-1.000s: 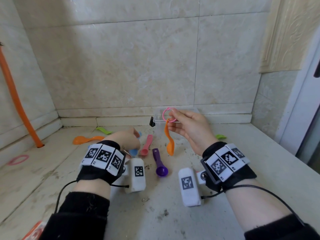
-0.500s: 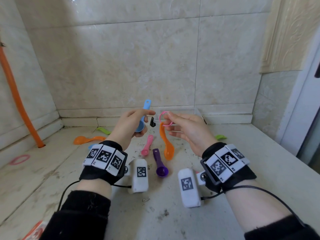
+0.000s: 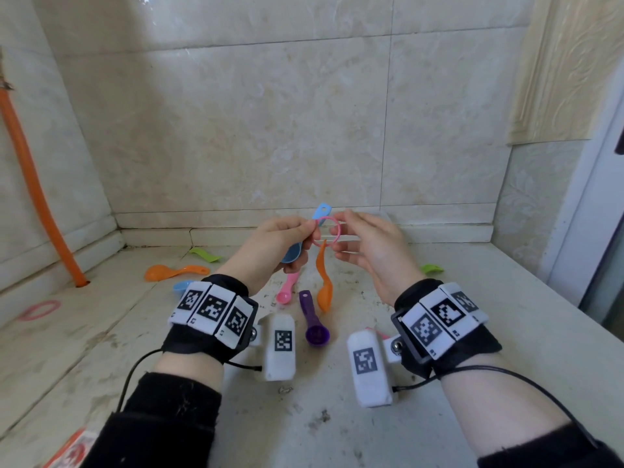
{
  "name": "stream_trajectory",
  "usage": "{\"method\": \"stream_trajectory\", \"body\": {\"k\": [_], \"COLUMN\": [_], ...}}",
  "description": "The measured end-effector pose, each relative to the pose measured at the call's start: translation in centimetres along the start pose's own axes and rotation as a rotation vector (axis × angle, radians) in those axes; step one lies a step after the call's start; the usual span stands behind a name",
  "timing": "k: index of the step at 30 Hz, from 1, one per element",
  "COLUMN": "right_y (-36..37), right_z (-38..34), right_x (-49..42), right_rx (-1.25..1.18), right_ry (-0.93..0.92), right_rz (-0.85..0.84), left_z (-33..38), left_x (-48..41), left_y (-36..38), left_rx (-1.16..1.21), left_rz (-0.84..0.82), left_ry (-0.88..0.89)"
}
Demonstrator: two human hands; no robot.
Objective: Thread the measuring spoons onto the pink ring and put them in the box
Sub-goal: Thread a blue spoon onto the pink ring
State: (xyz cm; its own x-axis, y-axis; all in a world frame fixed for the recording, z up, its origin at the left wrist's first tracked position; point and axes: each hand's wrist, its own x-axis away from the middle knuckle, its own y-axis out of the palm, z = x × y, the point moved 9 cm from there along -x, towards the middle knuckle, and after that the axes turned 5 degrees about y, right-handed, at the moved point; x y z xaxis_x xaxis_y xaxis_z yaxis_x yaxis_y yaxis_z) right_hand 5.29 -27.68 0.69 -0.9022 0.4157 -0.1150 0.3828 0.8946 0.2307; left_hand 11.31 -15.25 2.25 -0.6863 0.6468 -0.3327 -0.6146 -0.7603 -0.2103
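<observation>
While our left hand (image 3: 273, 244) pinches the blue spoon (image 3: 292, 254), its handle tip at the pink ring (image 3: 325, 218), our right hand (image 3: 368, 251) pinches the ring's other side, both held above the stone surface (image 3: 337, 427). An orange spoon (image 3: 325, 285) hangs from the ring. A pink spoon (image 3: 287, 292) and a purple spoon (image 3: 314, 322) lie below.

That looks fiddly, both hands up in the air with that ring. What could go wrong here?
The orange spoon dangles freely from the pink ring pinched by the right hand; opening the ring for the blue spoon might let it slide off. The left hand pinches the blue spoon's handle close to the ring, so a slip could drop it onto the purple spoon lying below.
</observation>
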Motion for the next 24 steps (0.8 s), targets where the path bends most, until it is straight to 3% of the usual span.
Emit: {"method": "stream_trajectory", "body": {"k": [7,19,24], "right_y": [1.1,1.9,1.9], "right_z": [-0.2,0.3,-0.6], "right_x": [0.2,0.3,0.6], "right_rx": [0.147,0.454,0.552], "right_ry": [-0.052,-0.053,-0.208], "right_rz": [-0.133,-0.185,-0.169], "left_z": [-0.3,-2.3,-1.7], "left_x": [0.3,0.3,0.1], "left_y": [1.1,0.9,1.0], "left_rx": [0.123,0.250,0.243], "left_rz": [-0.140,-0.097,-0.116], "left_ry": [-0.041,-0.214,-0.133]}}
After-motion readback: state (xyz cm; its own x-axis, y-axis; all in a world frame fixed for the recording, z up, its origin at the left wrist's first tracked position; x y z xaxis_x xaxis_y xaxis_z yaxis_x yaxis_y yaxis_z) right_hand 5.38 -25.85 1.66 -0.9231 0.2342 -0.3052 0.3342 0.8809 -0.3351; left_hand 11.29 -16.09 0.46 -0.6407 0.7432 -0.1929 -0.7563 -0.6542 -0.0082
